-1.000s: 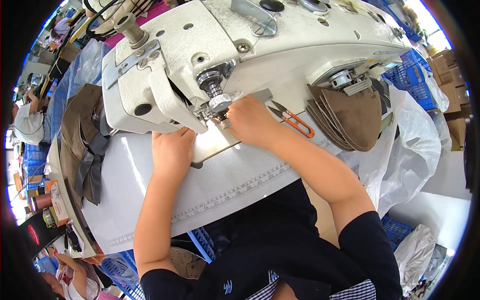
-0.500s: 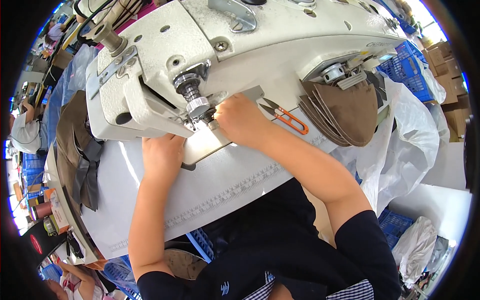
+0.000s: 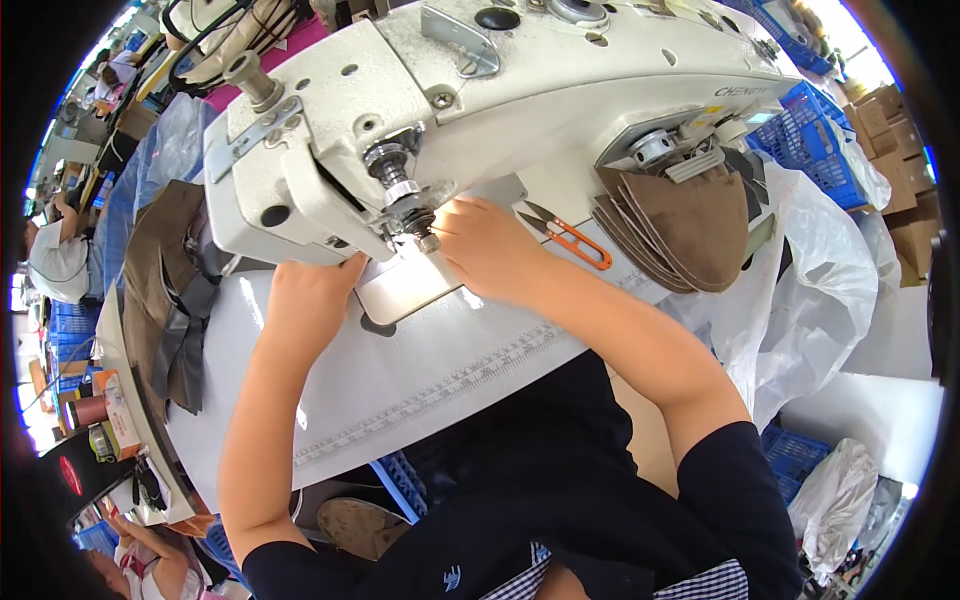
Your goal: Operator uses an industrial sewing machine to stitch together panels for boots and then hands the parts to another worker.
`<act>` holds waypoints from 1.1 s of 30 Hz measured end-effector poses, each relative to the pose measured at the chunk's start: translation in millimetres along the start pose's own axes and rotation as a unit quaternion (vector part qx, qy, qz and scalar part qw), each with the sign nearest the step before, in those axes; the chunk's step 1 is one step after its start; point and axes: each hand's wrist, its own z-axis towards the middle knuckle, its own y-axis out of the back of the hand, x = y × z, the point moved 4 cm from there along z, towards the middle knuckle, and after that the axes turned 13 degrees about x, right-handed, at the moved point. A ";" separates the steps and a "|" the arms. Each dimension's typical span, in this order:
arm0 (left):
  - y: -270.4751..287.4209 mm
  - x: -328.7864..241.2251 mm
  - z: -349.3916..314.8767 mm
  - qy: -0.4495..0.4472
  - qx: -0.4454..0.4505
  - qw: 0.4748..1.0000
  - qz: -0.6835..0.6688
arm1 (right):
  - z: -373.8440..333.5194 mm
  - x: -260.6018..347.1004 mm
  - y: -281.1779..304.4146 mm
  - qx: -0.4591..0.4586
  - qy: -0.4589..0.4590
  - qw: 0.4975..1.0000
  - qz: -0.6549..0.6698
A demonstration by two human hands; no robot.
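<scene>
So, left hand (image 3: 308, 297) and right hand (image 3: 492, 248) are at the sewing machine (image 3: 540, 105). Can't tell how open, or what's held.

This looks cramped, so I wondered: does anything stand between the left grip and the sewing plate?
Nothing visible between the left grip and sewing plate; the machine head hides the grip's far end.

Sewing machine (image 3: 560, 115) on tabletop (image 3: 400, 365), ruler strip (image 3: 440, 397) before it. Snips (image 3: 561, 233) right of machine head (image 3: 300, 185), then stacked pieces (image 3: 697, 228), then plastic sheet (image 3: 825, 270). Fabric bundle (image 3: 158, 262) left.
</scene>
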 end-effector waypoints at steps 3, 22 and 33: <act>-6.6 15.6 -6.9 -0.029 -0.012 0.999 0.012 | -16.1 19.1 -0.2 0.040 -0.008 0.998 0.051; 72.3 -31.6 -170.6 0.296 0.064 0.948 -0.099 | -57.2 114.6 0.7 0.075 0.101 0.952 0.278; 68.0 9.5 -287.0 0.284 -0.285 0.597 -0.694 | 8.5 185.0 -63.3 0.250 -0.129 0.499 0.820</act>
